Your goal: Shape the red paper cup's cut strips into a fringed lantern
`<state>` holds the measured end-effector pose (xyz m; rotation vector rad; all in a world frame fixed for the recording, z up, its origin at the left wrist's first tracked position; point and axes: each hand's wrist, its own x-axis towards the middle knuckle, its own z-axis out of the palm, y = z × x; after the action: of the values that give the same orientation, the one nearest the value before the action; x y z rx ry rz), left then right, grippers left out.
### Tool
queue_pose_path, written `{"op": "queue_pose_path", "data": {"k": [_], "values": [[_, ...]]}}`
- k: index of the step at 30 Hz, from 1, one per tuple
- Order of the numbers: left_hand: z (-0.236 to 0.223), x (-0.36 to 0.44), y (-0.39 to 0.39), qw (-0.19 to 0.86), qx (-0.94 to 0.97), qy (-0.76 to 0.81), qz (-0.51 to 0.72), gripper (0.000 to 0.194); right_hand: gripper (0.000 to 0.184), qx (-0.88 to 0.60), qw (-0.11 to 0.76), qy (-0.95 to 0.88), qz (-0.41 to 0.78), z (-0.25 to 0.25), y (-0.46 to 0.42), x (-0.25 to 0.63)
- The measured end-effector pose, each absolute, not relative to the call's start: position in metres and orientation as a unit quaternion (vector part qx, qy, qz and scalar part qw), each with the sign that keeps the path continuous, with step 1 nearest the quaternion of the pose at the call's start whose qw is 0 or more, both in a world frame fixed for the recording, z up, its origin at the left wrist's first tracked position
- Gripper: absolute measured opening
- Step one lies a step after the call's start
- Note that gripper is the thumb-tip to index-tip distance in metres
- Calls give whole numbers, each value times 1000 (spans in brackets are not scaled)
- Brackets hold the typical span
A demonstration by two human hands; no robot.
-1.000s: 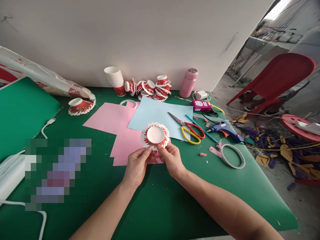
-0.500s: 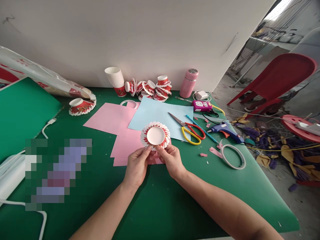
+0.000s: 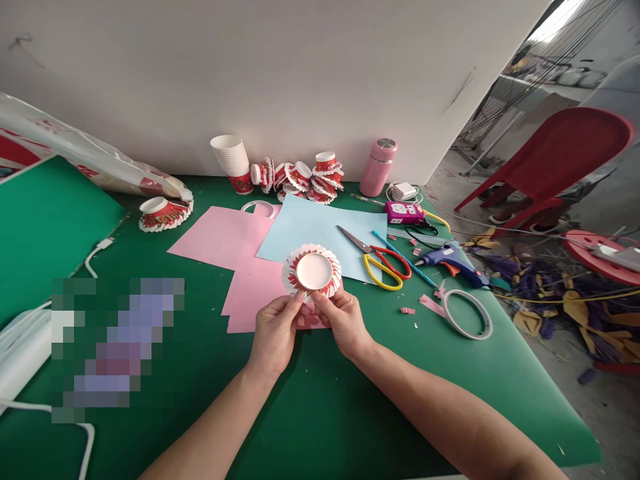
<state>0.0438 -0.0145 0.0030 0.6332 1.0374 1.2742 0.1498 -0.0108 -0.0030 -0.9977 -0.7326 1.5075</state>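
Holding red-and-white paper cup with fanned strips [image 3: 314,271] over pink paper sheets [image 3: 250,293], well in from right edge of green tabletop [image 3: 310,427]. Looks cut and fanned nearly all round; cannot tell under thumbs, nor about any work left. Pinched at near side between thumbs and fingers of left hand [image 3: 273,331] and right hand [image 3: 347,322], with forearms converging from near edge.

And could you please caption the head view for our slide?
Left hand and right hand hold a fringed paper cup above pink paper, near scissors and glue gun.
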Motion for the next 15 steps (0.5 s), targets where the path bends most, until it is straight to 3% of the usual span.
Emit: {"op": "queue_pose_path", "data": {"k": [9, 15], "values": [[0, 41, -15, 649, 301, 428, 552, 28, 37, -426, 555, -262, 664, -4, -7, 152], [-2, 35, -15, 640, 381, 420, 519, 20, 40, -412, 537, -260, 689, -8, -5, 159]]}}
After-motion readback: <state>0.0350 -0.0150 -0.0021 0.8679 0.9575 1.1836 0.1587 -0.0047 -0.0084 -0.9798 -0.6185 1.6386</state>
